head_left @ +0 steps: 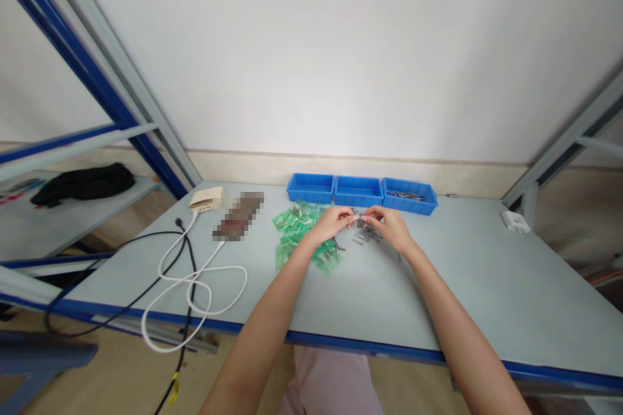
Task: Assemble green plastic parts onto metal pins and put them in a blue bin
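My left hand (335,222) and my right hand (389,225) meet fingertip to fingertip above a loose pile of screws (368,233). Both are closed in a pinch. Whatever sits between their fingertips is too small to make out against the dark screws behind. Beside and partly beneath my left hand lies a heap of green-tinted clear plastic bags (298,233), some with small metal pieces showing.
Behind my hands stand three blue bins in a row: a left bin (311,198), a middle bin (359,200) and a right bin (413,205) holding metal pieces. A white cable (209,267), a cream power strip (207,200) and a pixelated object (238,217) lie left; a white adapter (516,222), right.
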